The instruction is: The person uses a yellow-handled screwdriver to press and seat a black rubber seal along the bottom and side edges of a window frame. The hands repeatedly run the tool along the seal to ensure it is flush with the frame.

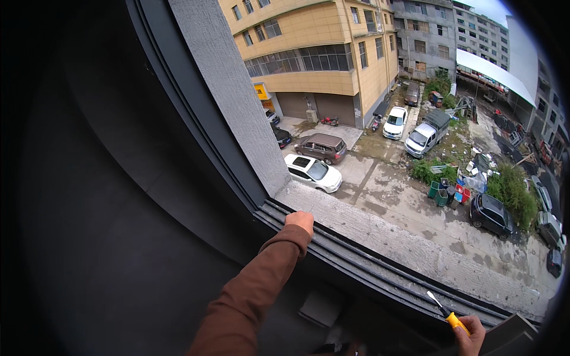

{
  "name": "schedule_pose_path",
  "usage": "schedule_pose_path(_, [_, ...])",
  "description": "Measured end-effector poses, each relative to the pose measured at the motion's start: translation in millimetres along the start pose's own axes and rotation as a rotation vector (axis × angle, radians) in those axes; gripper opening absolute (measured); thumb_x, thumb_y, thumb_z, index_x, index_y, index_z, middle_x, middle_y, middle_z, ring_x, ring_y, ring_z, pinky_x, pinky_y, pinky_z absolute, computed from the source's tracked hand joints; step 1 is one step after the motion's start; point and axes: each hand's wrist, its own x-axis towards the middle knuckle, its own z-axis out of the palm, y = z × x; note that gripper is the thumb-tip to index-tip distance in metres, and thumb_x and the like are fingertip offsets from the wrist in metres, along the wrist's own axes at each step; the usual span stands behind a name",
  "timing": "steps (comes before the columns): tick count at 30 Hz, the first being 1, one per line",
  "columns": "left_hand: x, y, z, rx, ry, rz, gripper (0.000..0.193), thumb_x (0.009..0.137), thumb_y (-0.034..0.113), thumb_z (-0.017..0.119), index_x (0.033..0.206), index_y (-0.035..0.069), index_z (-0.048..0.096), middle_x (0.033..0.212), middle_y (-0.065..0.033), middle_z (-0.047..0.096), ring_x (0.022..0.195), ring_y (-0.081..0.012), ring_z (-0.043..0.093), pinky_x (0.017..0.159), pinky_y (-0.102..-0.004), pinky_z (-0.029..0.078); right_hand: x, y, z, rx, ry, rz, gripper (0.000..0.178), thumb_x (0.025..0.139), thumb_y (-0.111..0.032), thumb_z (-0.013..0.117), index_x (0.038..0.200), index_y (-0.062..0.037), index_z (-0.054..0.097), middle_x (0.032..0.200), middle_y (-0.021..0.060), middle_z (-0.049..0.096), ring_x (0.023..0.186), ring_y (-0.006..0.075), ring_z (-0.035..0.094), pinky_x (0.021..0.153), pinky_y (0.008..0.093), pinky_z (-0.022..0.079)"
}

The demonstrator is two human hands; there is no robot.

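Across the dark window frame (208, 113) runs a sill track with several parallel grooves (371, 264). My left hand (300, 222), at the end of a brown sleeve, rests closed on the track near the frame's corner; its fingers curl down out of sight, so anything under them is hidden. Toward the lower right, my right hand (471, 336) grips a screwdriver (456, 321) by its yellow handle. The bright tip of its shaft points up and left, over the track. Whether the tip touches the track I cannot tell.
Outside the frame lies a rough concrete ledge (380, 228), with a drop to a yard far below. Parked cars, such as a white car (314, 172), and rubbish bins (442, 193) stand there. A grey slab-like thing (322, 305) sits in the dark room below the sill.
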Motion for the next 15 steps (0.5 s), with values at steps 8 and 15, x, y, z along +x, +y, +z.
schedule_pose_path(8, [6, -5, 13, -0.123, 0.127, 0.006, 0.015, 0.083, 0.007, 0.065, 0.097, 0.005, 0.071, 0.097, -0.0203, 0.071, 0.098, -0.0391, 0.067, 0.085, -0.0468, 0.055, -9, 10, -11, 0.164, 0.121, 0.073, 0.019, 0.087, -0.008, 0.071, 0.1, 0.0036, 0.062, 0.086, 0.0057, 0.067, 0.078, 0.0086, 0.061, 0.074, 0.0221, 0.048])
schedule_pose_path(15, [1, 20, 33, -0.93, 0.431, 0.158, 0.006, 0.084, 0.001, 0.063, 0.089, 0.002, 0.066, 0.071, -0.0127, 0.067, 0.064, -0.0253, 0.066, 0.061, -0.0365, 0.052, -10, -8, -41, -0.122, 0.173, 0.091, 0.019, 0.084, -0.005, 0.074, 0.098, 0.0057, 0.067, 0.085, 0.0065, 0.07, 0.076, 0.0087, 0.062, 0.071, 0.0236, 0.051])
